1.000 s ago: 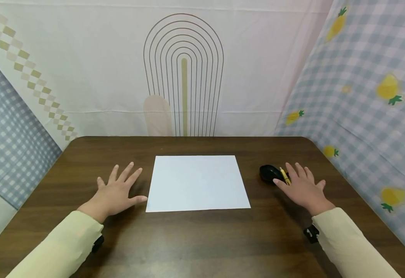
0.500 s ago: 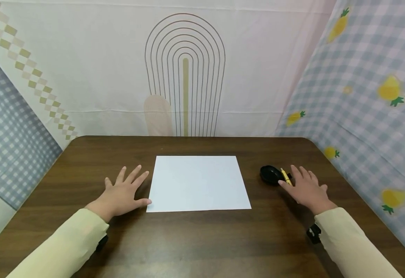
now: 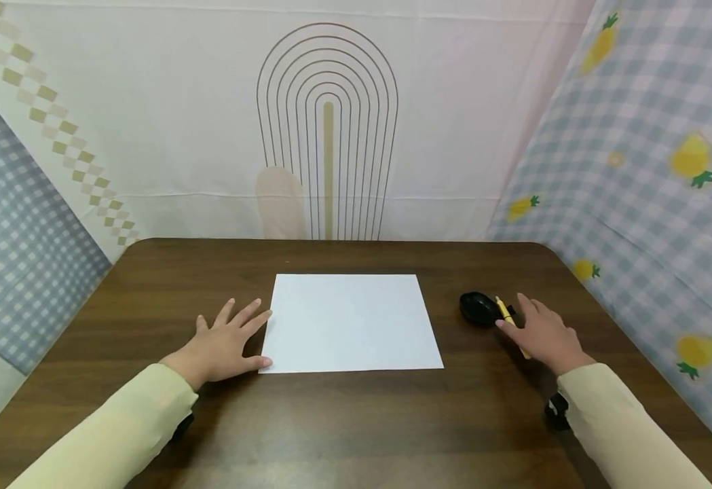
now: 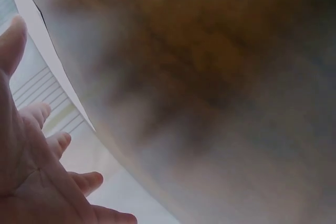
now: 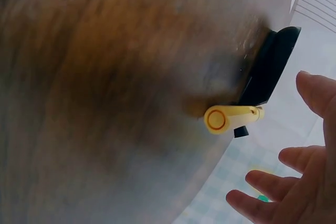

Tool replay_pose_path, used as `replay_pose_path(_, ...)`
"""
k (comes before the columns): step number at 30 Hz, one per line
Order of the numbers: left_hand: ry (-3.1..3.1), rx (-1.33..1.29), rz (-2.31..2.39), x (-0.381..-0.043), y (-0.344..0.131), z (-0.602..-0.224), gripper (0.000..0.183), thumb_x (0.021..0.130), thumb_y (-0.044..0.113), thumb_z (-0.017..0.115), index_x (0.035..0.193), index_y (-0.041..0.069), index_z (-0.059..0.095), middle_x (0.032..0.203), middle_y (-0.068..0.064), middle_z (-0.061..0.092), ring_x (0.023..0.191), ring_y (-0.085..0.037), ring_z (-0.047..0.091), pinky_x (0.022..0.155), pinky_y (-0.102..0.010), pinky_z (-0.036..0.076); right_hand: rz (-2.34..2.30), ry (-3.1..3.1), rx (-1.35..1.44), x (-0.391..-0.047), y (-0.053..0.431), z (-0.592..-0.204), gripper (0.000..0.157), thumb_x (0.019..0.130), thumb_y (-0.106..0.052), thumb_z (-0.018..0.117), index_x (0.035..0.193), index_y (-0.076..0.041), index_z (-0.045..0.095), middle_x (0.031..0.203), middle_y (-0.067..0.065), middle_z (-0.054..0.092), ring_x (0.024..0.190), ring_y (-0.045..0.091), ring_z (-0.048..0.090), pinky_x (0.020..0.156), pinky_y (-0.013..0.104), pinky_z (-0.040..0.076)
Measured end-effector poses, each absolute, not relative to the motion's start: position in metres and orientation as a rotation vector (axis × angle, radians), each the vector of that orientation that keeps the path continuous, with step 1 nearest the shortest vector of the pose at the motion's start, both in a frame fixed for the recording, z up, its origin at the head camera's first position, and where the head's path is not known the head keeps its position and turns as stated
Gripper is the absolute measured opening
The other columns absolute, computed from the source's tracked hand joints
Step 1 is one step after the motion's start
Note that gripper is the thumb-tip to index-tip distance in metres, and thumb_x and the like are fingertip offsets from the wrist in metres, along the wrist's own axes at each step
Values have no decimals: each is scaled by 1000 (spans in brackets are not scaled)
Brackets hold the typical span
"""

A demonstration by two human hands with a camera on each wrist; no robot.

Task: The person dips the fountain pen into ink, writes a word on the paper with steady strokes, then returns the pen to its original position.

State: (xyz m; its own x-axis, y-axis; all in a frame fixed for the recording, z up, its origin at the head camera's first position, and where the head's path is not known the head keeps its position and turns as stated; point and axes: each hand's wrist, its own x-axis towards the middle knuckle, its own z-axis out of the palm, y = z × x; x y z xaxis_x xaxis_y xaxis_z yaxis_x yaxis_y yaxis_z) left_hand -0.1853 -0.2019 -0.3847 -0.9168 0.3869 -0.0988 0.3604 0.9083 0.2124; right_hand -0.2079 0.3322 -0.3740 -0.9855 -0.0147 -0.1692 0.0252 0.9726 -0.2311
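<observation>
A blank white sheet of paper (image 3: 352, 322) lies flat on the table. My left hand (image 3: 218, 346) is at its left edge with spread fingers, the thumb and index fingertip overlapping the paper. To the right is a small black dish-like object (image 3: 478, 309) with a yellow pen (image 3: 505, 311) leaning against it. Over the pen's near end hovers my right hand (image 3: 545, 336), fingers loosely extended. The right wrist view shows a gap between the fingers and both the yellow pen (image 5: 231, 117) and the black object (image 5: 270, 66).
The brown wooden table (image 3: 356, 428) has rounded far corners. Behind it hangs a white printed cloth (image 3: 453, 122). Blue checked cloth with yellow fruit prints (image 3: 649, 204) borders the right side, and another checked cloth (image 3: 20, 224) the left.
My left hand has moved right and slightly nearer, from beside the paper onto its left edge. My right hand has shifted slightly right and nearer, its fingers drawing a little closer together over the pen.
</observation>
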Motion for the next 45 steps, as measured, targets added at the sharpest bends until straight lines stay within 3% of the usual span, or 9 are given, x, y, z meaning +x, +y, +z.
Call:
replay_pose_path(8, 2888, 633, 270, -189, -198, -383, 83, 86, 59, 61, 153, 20, 31, 159, -10, 21, 141, -54, 13, 91, -84, 15, -333, 2939, 9, -214, 341, -377, 99, 93, -64, 45, 150, 10, 14, 144, 42, 24, 128, 59, 29, 90, 73, 34)
replay_pose_path(18, 2848, 653, 235, -192, -194, -381, 80, 87, 58, 61, 152, 20, 34, 159, -10, 24, 140, -54, 15, 91, -83, 16, -327, 2904, 54, -216, 347, -375, 94, 94, -58, 50, 147, 13, 20, 142, 42, 28, 127, 57, 33, 94, 67, 36)
replay_pose_path(31, 2795, 666, 257, -190, -194, -382, 73, 88, 54, 62, 149, 22, 40, 157, -8, 28, 140, -53, 17, 91, -83, 18, -336, 2909, 57, -213, 346, -375, 84, 94, -53, 55, 144, 10, 31, 134, 37, 46, 116, 52, 50, 82, 59, 47)
replay_pose_path(36, 2771, 667, 254, -190, -193, -383, 71, 88, 54, 62, 148, 22, 41, 156, -8, 30, 138, -54, 21, 90, -83, 19, -349, 2900, 61, -213, 346, -376, 81, 93, -49, 57, 143, 11, 34, 129, 35, 51, 111, 49, 54, 79, 57, 48)
replay_pose_path(45, 2760, 661, 272, -193, -194, -385, 70, 89, 52, 63, 148, 22, 42, 156, -9, 30, 138, -54, 21, 89, -83, 20, -383, 2874, 92, -212, 346, -375, 75, 93, -44, 60, 141, 10, 38, 130, 36, 50, 111, 49, 54, 82, 58, 46)
